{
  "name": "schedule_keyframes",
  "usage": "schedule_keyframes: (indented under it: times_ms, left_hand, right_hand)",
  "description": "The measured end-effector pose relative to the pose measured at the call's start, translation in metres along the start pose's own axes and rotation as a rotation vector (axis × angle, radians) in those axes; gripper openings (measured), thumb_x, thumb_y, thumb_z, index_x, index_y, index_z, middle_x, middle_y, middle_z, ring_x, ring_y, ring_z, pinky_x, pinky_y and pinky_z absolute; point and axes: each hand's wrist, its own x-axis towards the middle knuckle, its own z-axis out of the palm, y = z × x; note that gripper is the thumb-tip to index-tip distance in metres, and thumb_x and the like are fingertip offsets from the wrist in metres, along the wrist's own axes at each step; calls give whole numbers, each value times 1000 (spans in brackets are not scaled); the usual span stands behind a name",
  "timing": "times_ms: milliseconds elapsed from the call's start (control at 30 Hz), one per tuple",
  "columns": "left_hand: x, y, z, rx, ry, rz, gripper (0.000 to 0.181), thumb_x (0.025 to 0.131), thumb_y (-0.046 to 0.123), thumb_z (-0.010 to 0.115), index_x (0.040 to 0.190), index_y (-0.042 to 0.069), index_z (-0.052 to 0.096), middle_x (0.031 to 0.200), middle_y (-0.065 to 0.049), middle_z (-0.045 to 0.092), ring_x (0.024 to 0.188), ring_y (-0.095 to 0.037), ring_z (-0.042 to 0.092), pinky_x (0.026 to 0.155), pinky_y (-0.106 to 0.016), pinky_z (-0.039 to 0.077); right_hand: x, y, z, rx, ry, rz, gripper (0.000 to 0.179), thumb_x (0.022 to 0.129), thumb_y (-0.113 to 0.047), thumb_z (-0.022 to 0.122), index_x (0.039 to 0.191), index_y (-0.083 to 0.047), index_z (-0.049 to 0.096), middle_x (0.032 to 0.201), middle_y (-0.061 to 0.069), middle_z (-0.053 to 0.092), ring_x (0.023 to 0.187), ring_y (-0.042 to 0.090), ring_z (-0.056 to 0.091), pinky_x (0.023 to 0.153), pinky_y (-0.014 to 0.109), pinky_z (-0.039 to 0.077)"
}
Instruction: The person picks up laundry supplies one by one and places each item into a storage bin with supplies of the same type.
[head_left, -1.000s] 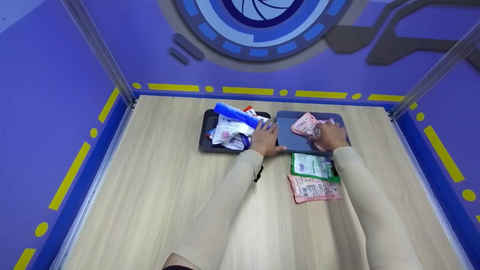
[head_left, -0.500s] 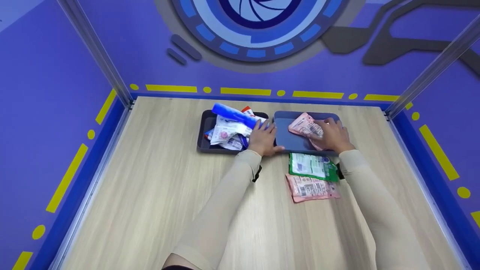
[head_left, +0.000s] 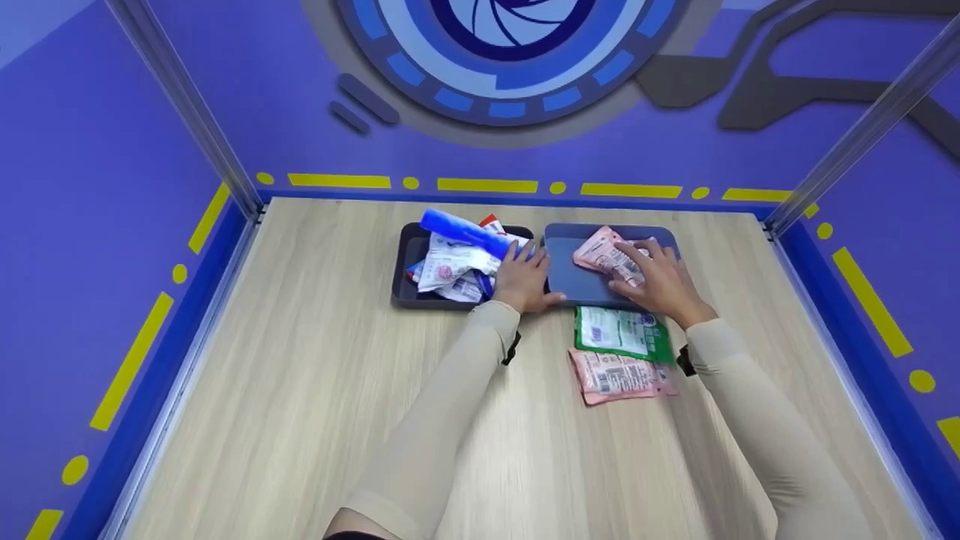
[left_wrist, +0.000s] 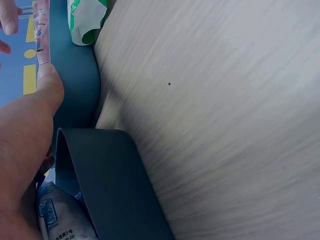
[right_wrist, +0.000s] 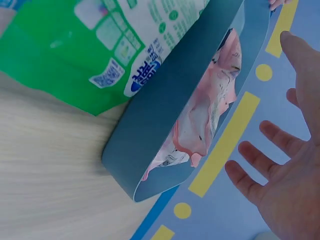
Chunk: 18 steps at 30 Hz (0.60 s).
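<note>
A second ago your right hand (head_left: 664, 281) was down in the grey tray (head_left: 570, 281) with its fingers bent over the pink packaging (head_left: 600, 249); now it has risen and drawn back, its fingers spread wide and holding nothing, and more of that packaging shows beneath it. Your left hand (head_left: 523, 281) has stayed in place, fingers extended over the right end of the dark tray (head_left: 410, 251) and thumb reaching to the grey one; it shows no grip on anything. Counting, you have two trays side by side on the bench (head_left: 337, 375), one blue tube (head_left: 469, 230) lying slantwise across the dark tray, and one green packet (head_left: 622, 331) just in front of the grey tray, beside one pink packet (head_left: 619, 377) nearer you. You cannot count the pink packaging inside the grey tray surely, nor the overlapping white packets (head_left: 454, 266) under the tube.
</note>
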Motion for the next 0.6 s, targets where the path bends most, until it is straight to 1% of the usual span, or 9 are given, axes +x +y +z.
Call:
schedule_keyframes:
  times_ms: [133, 333, 467, 600]
  left_hand:
    - [1, 0, 1, -4, -3, -3, 96, 93, 80, 39, 164, 17, 28, 171, 2, 21, 159, -24, 7, 128, -48, -5]
    - [2, -1, 3, -20, -3, -5, 96, 93, 80, 42, 164, 17, 29, 171, 2, 22, 159, -24, 7, 127, -48, -6]
    - [1, 0, 1, -24, -2, -4, 96, 93, 80, 42, 164, 16, 28, 171, 2, 22, 159, -24, 8, 127, -47, -7]
    - [0, 0, 0, -15, -3, -5, 97, 93, 80, 41, 164, 16, 27, 171, 2, 21, 159, -24, 7, 127, -47, -7]
  right_hand:
    - [-8, -3, 1, 28, 4, -31, 82, 89, -45, 79, 160, -28, 39, 156, 17, 39, 135, 46, 38, 108, 75, 34]
    - [-21, -6, 3, 30, 2, -96, 82, 89, -45, 79, 159, -25, 40, 156, 20, 39, 133, 47, 38, 104, 75, 38]
    - [-30, -9, 5, 31, -10, -97, 81, 90, -47, 78, 159, -27, 41, 157, 18, 37, 137, 47, 36, 104, 76, 37]
    - [-39, -12, 7, 39, -35, -93, 81, 89, -48, 78, 158, -28, 41, 156, 16, 39, 140, 46, 35, 106, 78, 34]
